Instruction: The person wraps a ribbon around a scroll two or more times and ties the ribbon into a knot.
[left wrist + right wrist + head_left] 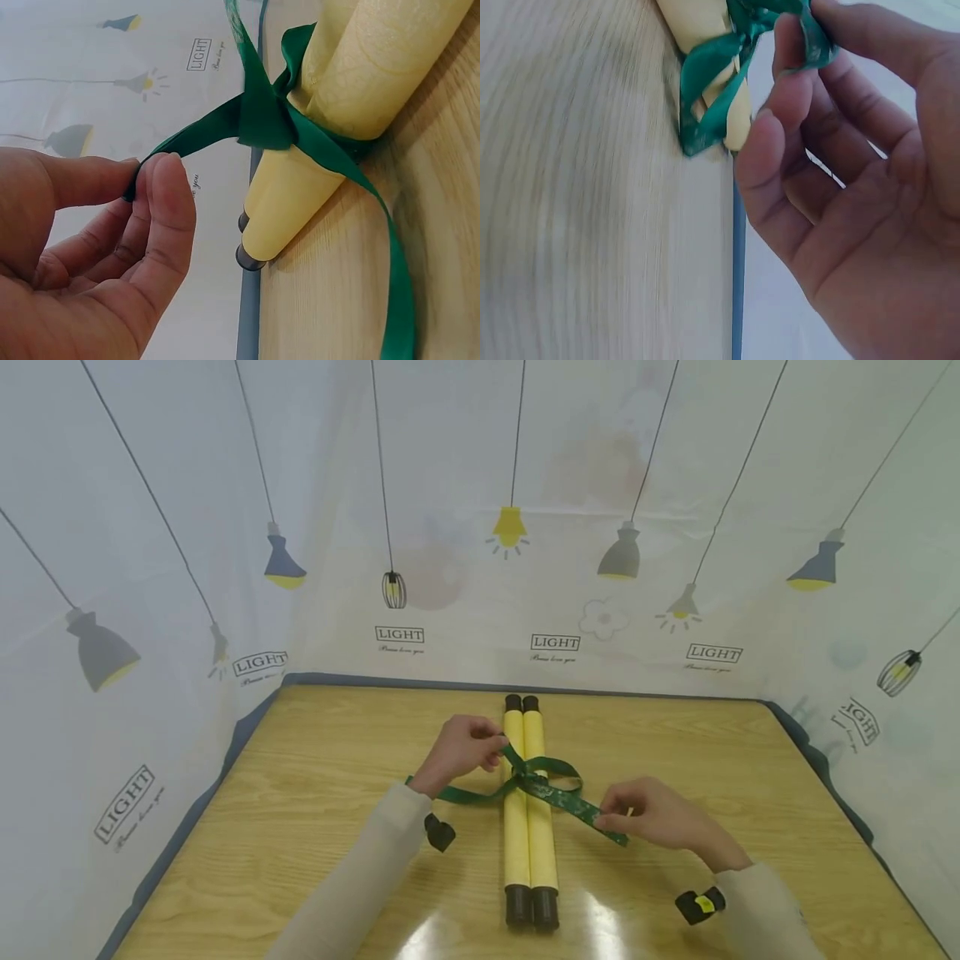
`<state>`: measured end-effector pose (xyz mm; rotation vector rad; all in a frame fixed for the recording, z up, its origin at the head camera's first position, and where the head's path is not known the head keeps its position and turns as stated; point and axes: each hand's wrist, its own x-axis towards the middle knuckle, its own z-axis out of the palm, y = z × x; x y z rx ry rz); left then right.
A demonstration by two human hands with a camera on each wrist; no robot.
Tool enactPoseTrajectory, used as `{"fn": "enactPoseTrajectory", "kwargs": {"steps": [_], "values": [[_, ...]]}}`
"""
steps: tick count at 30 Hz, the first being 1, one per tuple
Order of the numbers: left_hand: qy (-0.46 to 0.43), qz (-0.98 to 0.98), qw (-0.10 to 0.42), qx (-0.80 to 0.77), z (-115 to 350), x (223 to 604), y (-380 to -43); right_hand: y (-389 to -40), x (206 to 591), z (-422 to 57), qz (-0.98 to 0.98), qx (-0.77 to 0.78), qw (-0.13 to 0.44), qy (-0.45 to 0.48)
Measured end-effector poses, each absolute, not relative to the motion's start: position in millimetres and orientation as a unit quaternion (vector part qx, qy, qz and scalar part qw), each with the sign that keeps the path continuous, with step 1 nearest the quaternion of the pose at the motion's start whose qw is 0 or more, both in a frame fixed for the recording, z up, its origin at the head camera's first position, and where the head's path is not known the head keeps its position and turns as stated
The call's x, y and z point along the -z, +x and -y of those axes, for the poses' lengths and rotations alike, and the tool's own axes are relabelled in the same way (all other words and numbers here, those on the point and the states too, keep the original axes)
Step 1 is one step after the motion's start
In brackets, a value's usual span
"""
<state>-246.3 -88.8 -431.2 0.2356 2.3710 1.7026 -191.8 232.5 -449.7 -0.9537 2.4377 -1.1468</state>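
Two yellow rolls (516,847) with black end caps lie side by side, pointing away from me. A green ribbon (562,797) goes round their middle and crosses over itself on top. My left hand (467,745) pinches one ribbon end between thumb and fingertips, just left of the rolls. In the left wrist view that end (199,133) runs taut from the crossing. My right hand (651,814) pinches the other end, drawn out to the lower right. A ribbon loop (705,101) stands out beside the rolls in the right wrist view, and another length trails left on the table.
The wooden table (337,727) has a dark blue edge along its back and sides. White sheeting (450,460) printed with lamps surrounds it on three sides. A black wrist-worn piece (439,832) sits by the left cuff, another (697,907) by the right cuff.
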Motion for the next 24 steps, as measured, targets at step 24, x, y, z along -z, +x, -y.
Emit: {"fn": "enactPoseTrajectory", "kwargs": {"steps": [24], "values": [[0.04,-0.8,0.099,-0.591,112.2,457.9,-247.2,-163.3,472.3,-306.9,-0.767,0.452,0.286,-0.353]]}}
